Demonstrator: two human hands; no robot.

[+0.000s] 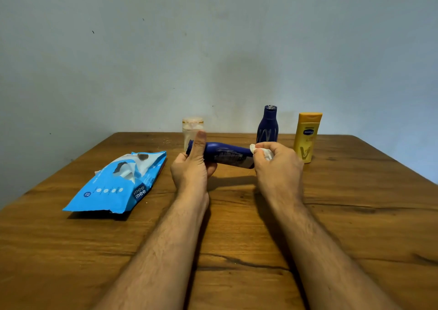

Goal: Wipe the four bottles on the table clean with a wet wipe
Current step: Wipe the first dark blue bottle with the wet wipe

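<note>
Two bare, hairy forearms with no sleeves, left hand (192, 167) and right hand (277, 165) unadorned.

Held bottle (225, 154) dark blue (grey label); standing bottles: cream (192, 129), dark blue (267, 126), yellow (307, 136); wipe pack (116, 184) light blue.

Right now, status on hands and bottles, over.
Left hand grips dark blue bottle, held sideways. Right hand pinches wet wipe at its base. Three bottles standing behind, nothing in the way.

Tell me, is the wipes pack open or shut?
Open: the wipes pack has its flap lifted, with a white wipe sticking out.
</note>
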